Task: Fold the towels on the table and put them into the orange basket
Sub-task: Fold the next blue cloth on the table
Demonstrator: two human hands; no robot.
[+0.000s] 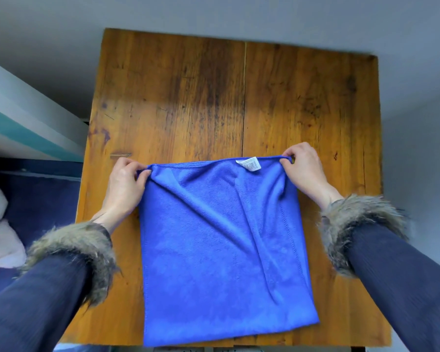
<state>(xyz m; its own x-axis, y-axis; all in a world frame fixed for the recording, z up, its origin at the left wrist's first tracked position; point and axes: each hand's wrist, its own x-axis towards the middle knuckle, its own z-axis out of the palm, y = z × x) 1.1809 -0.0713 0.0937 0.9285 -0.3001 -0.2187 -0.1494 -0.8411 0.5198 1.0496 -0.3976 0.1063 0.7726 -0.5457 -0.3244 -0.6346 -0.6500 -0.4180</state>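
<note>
One blue towel [221,247] is laid on the wooden table [188,97], its near edge reaching the table's front; one white label [248,164] is seen at its far edge; the far left corner is pinched by the left hand [126,185], the far right corner by the right hand [304,168]; both forearms are extended forward, fur cuffs [74,252] at the wrists.

towel [221,245] blue, white label [248,164] | table [178,97] orange-brown wood | sleeves [38,301] navy, grey-brown fur cuffs [76,247]
</note>
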